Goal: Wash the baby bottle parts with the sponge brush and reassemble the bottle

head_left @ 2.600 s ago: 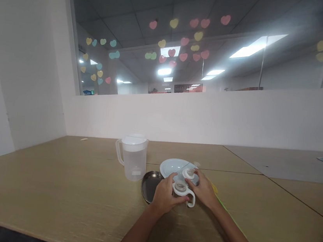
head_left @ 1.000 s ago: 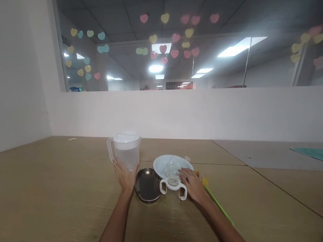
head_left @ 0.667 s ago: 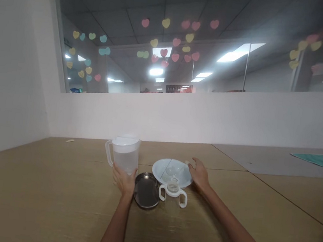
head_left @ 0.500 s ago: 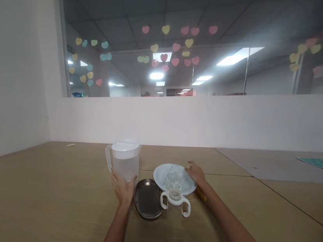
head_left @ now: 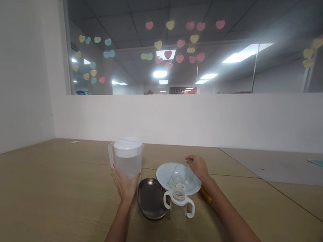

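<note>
Though translucent, faintly milky plastic pitcher (head_left: 127,162)

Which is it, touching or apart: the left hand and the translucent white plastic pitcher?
Touching: head view shows the left hand cupped against the pitcher, low down.

The right forearm (head_left: 234,224) seemingly hides part of a yellow object (head_left: 205,195).

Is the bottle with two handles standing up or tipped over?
Standing up: the bottle rests on the table with its round mouth on top.
</note>
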A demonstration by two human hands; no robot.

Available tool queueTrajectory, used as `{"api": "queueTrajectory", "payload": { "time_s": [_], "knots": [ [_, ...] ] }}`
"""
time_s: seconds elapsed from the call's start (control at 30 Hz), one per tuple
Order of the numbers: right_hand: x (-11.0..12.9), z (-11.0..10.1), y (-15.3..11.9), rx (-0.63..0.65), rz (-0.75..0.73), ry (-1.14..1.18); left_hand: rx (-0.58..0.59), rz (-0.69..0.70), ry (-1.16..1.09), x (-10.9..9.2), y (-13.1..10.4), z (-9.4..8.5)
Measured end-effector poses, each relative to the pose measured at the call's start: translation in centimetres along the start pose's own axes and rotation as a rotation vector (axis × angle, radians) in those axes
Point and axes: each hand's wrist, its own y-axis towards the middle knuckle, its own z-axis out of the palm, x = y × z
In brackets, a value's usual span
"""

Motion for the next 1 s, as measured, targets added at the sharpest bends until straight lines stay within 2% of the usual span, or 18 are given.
{"api": "queueTrajectory", "payload": {
  "time_s": [0.23,0.43,0.53,0.63,0.83,1.0],
  "knots": [
    [0.5,0.5,0.8,0.295,-0.026,0.044,0.011,-0.033,0.031,0.3,0.0,0.4],
    [0.7,-1.3,1.3,0.435,0.049,0.056,-0.034,0.044,0.011,0.1,0.0,0.4],
    [0.7,-1.9,1.4,0.444,0.06,0.05,-0.078,0.052,0.019,-0.1,0.1,0.3],
    [0.8,-1.6,1.2,0.417,0.06,0.016,-0.093,0.053,0.021,-0.2,0.2,0.3],
    [1.0,0.4,0.5,0.318,0.008,-0.043,-0.039,-0.025,-0.024,0.0,0.7,0.8],
    [1.3,-0.2,0.6,0.287,-0.065,-0.007,0.001,-0.019,-0.103,0.2,0.9,0.6]
  ]
}}
